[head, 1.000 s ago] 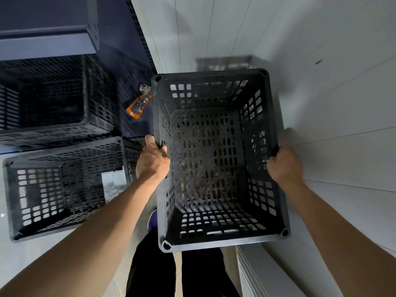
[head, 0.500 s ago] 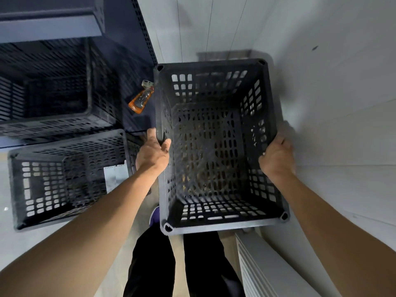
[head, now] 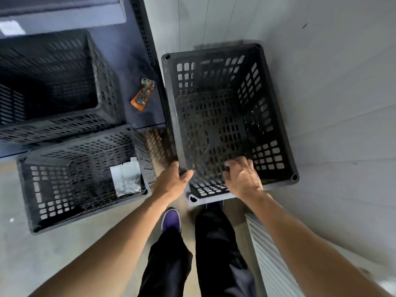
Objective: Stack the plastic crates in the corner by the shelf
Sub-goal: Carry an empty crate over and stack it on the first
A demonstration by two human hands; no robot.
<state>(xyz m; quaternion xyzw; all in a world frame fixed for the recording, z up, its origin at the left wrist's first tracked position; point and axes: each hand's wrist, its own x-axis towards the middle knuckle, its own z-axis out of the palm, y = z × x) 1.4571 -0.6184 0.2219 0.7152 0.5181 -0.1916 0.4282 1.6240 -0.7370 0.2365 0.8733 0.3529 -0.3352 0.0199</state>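
Observation:
A black perforated plastic crate sits low in the corner, between the dark shelf upright and the white wall. My left hand grips its near left corner, thumb on the rim. My right hand lies over the near rim with its fingers curled inside. A second black crate stands on the floor to the left, with a white paper inside. A third crate rests on the lower shelf.
An orange packet lies on the shelf board beside the corner crate. A white ribbed radiator runs along the wall at my right. My legs and a purple shoe stand just behind the crate.
The crate has gone down and away from me into the corner. Both hands have shifted from its side walls to its near edge.

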